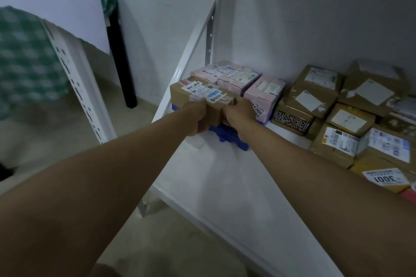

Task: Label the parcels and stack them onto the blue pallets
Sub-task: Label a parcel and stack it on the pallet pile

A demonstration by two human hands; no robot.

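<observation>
Both my left hand (199, 119) and right hand (239, 111) grip a labelled brown parcel (198, 96) over the blue pallet (227, 135); pink boxes (238, 80) already sit stacked beyond my fingers, and many parcels (351, 119) wait to my right.

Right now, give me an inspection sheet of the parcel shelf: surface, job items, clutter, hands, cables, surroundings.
Surface: white shelf, bare patch nearest the camera.
Job's things: brown parcel, labelled on top, held over the blue pallet; whether it rests on it cannot be told. Pink boxes behind it on the pallet.
Clutter: brown parcels piled at the right, off the pallet, most labelled.
Grippers: left hand and right hand grip the brown parcel's near side.
Cables: nothing seen.
Surroundings: white shelf post, green checked cloth, black leg, grey wall.
</observation>
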